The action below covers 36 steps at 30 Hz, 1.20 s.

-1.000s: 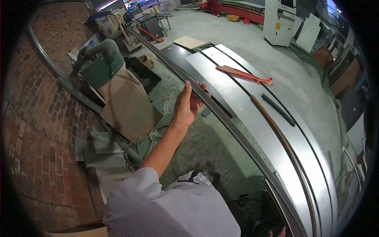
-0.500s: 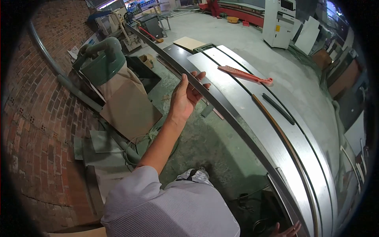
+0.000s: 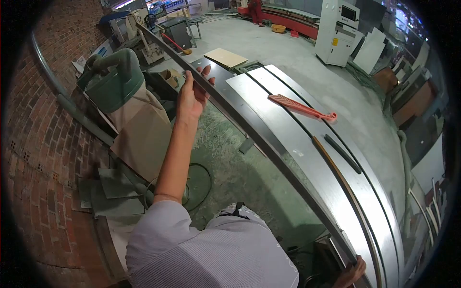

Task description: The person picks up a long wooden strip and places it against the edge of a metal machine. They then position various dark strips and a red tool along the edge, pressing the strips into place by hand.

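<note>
A long, narrow dark-edged strip (image 3: pixel 261 140) runs diagonally across the view, along the near side of a shiny metal table (image 3: pixel 293 132). My left hand (image 3: pixel 192 98) is closed around its upper part, thumb on the near side and fingertips over the far side. Near the strip's lower end, my right hand (image 3: pixel 353 273) grips the edge; part of this hand is in shadow. A red push stick (image 3: pixel 302 106) lies on the metal tabletop. Beside it rest a short dark bar (image 3: pixel 342 153) and a long brown-edged rail (image 3: pixel 336 173).
On the left stand a green dust-collector drum (image 3: pixel 113 79), a leaning brown board (image 3: pixel 141 139) and a brick wall (image 3: pixel 43 144). A hose (image 3: pixel 209 185) coils on the floor. A pale panel (image 3: pixel 225 57) lies beyond the table, and a white machine cabinet (image 3: pixel 336 36) stands farther back.
My left hand and the strip's far end have shifted left and slightly up in view. My right hand has come further into view and now grips the strip's lower end.
</note>
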Tool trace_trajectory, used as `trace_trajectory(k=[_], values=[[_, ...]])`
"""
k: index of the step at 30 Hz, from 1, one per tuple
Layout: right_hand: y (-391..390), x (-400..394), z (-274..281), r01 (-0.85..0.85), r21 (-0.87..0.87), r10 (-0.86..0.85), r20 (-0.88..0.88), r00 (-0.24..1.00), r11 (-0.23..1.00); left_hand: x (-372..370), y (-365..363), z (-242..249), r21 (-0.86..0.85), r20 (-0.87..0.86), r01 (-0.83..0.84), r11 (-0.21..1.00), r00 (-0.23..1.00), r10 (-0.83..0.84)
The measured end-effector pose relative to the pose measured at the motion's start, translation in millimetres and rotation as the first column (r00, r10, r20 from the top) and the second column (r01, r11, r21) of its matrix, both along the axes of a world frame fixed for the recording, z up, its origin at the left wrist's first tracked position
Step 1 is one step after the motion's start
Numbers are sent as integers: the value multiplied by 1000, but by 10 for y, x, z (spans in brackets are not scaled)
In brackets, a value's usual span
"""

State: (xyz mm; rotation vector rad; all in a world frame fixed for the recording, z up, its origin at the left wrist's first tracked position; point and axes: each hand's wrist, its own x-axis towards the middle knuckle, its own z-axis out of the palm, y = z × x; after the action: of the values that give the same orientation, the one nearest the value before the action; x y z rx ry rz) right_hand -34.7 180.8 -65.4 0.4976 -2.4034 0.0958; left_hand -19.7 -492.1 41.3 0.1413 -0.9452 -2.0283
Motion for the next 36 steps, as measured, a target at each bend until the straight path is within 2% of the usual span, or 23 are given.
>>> trace_trajectory(k=[1,3,4,6,8,9,10,12,15,18,20,22,23,24,25,26,27,28,29,31,33,35,36], values=[[-189,-32,51,-2,-2,2,-4,1000,1000,-46,-108,-16,-2,-4,-2,1000,1000,2],[-466,-71,117,62,-26,-63,-41,997,998,-134,-324,-119,38,-86,191,981,979,-187],[-520,-102,63,67,-27,-68,-46,997,997,-156,-302,-209,42,-9,234,971,972,-234],[-638,-208,-127,62,-99,-65,-33,997,993,-208,49,-459,-2,-80,519,855,852,-517],[-825,-241,-174,139,-33,-135,85,987,990,-224,556,-560,282,-9,487,827,863,-505],[-910,-237,-212,203,49,-209,202,957,978,-279,598,-629,283,-5,483,829,865,-502],[-1116,-234,-248,165,-57,-161,72,984,985,-332,616,-709,313,38,447,838,876,-481],[-1229,-226,-343,139,-37,-138,30,990,990,-405,483,-869,379,91,394,837,884,-458],[-1327,-270,-479,202,-2,-202,43,978,979,-469,253,-985,344,146,367,864,888,-435],[-1649,-253,-279,90,-140,-95,-29,995,986,-508,18,-1100,109,87,372,922,920,-382],[-2138,-296,-62,101,-276,-104,1,995,956,-488,192,-975,169,143,270,948,945,-294],[-2469,-280,89,75,-324,-72,21,997,943,-452,104,-980,236,50,515,824,841,-539],[-2582,-279,158,57,-376,-29,80,996,925,-478,225,-948,120,15,446,887,893,-451],[-2642,-276,104,28,-380,13,105,994,924,-478,48,-1047,221,105,372,901,910,-402],[-2689,-255,24,28,-406,47,174,984,913,-464,-450,-1356,104,135,444,890,880,-455],[-2698,-234,-38,-25,-407,114,196,974,913,-492,-500,-1333,179,201,318,931,915,-351],[-2672,-217,-46,-69,-397,206,314,927,915,-513,-592,-1353,301,-28,472,828,873,-488],[-2658,-214,-69,-92,-395,227,311,923,914,-577,-630,-1358,307,124,200,931,961,-247],[-2650,-216,-106,-132,-397,266,304,915,908,-596,-971,-1544,315,-18,361,878,927,-375],[-2444,-237,-130,-42,-358,163,315,935,933,-654,-1065,-1579,306,-187,537,786,844,-503],[-2233,-332,-123,-6,-322,112,313,943,947,-729,-1367,-1738,218,-211,610,762,791,-574],[-1787,-235,-47,166,-236,-85,317,945,958,-638,-1406,-1698,221,-245,616,756,786,-568],[-1632,-251,-101,168,-232,-90,313,946,958,-636,-1472,-1710,271,-203,551,789,834,-513]])
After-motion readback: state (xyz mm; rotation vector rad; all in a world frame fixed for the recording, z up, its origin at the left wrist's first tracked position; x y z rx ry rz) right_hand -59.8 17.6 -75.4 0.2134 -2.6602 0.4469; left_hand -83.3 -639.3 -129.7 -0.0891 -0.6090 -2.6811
